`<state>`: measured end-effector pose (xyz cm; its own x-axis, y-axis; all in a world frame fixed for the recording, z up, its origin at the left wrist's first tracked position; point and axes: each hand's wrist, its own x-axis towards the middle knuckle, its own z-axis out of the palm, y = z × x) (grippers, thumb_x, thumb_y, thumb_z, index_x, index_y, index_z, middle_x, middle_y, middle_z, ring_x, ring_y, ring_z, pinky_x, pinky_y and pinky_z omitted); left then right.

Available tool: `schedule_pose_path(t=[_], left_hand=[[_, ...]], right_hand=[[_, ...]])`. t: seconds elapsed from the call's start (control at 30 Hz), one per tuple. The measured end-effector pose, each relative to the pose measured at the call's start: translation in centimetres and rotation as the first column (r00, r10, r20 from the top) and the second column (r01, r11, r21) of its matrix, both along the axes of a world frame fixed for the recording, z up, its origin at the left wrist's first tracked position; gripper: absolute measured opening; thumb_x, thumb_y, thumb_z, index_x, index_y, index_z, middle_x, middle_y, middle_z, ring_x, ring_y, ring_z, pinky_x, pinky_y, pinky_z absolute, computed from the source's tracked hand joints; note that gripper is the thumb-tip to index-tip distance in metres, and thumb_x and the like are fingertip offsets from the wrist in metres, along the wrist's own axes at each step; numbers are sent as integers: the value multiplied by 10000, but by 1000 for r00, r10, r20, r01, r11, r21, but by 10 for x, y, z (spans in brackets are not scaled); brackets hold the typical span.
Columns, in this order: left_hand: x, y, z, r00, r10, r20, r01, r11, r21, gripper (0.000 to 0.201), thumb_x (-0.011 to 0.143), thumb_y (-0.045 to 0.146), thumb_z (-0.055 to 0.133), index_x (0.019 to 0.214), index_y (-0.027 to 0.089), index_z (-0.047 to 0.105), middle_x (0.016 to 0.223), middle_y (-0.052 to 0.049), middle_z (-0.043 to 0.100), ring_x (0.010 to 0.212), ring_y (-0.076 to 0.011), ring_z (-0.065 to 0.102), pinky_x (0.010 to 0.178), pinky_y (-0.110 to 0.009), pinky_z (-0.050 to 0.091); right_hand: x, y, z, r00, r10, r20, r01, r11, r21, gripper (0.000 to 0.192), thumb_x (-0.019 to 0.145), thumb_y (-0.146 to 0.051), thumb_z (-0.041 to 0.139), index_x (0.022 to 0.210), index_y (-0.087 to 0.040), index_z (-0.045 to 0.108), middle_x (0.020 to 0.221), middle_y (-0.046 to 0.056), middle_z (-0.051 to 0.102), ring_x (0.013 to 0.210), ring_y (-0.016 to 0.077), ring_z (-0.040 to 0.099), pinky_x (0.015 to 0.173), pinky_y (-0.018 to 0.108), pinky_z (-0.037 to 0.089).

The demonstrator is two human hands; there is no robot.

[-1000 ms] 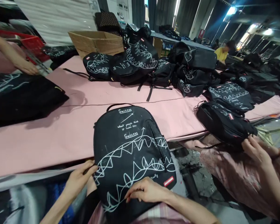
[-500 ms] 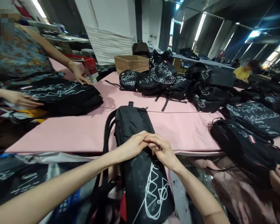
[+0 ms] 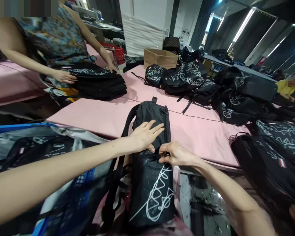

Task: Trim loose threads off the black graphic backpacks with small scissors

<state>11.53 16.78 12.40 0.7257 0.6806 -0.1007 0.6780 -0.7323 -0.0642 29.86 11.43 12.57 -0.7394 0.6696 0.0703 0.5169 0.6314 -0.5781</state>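
A black backpack [image 3: 149, 193] with a white scribbled drawing lies lengthwise before me, its far half on the pink table and its near half over the edge. My left hand [image 3: 145, 134] rests on its upper middle, fingers stretched out and spread. At the backpack's right edge, beside a fold, my right hand [image 3: 174, 154] is closed in a pinch. Something small and dark shows between those fingers; its kind cannot be made out. The black shoulder straps hang along the left side.
On the pink table [image 3: 199, 134], several black backpacks [image 3: 184, 77] are piled behind and to the right. A cardboard box [image 3: 159, 59] stands at the back. A co-worker [image 3: 64, 39] on the left handles another backpack [image 3: 100, 85]. A blue crate [image 3: 73, 186] holding backpacks is lower left.
My hands have come apart: the left has spread over the backpack, and the right has moved down to its right edge. The view has swung left.
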Motion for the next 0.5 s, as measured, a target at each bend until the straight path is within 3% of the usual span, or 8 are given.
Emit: schedule_pose_path(t=[0.1,0.27,0.4,0.5], left_hand=[[3,-13,-15,999,-19,28,18,999,47,822,685,355,705,1382,138,328,1482,-120,243,1343,-361,200,1042,-449,257],[9,-18,-36,994,13,106,-33,981,190,707,697,185,666,1327,31,386,1455,-189,280,1318,-377,253,1031,-450,290],[1,-15,-24,957,-49,286,8,990,144,689,650,185,712,1278,93,445,1415,-165,367,1302,-336,300,1019,-439,329],[-15,-34,-4,855,-43,518,14,998,60,363,771,200,585,1131,152,565,1350,-133,453,1296,-299,316,1017,-461,327]], right_hand=[[-10,-13,-15,990,-45,-135,30,993,-112,106,752,-188,678,714,-140,591,671,-24,549,603,89,481,562,195,337],[-11,-22,-33,917,-131,-376,-1,943,-332,269,794,-398,623,707,-152,558,660,-33,482,604,94,438,569,205,353],[-3,-28,-33,906,-158,-394,63,968,-243,310,782,-452,626,729,-150,580,695,-14,519,624,98,475,587,211,367],[2,-35,-35,902,-154,-402,87,980,-180,311,786,-451,624,718,-150,585,676,-15,517,601,93,472,557,205,356]])
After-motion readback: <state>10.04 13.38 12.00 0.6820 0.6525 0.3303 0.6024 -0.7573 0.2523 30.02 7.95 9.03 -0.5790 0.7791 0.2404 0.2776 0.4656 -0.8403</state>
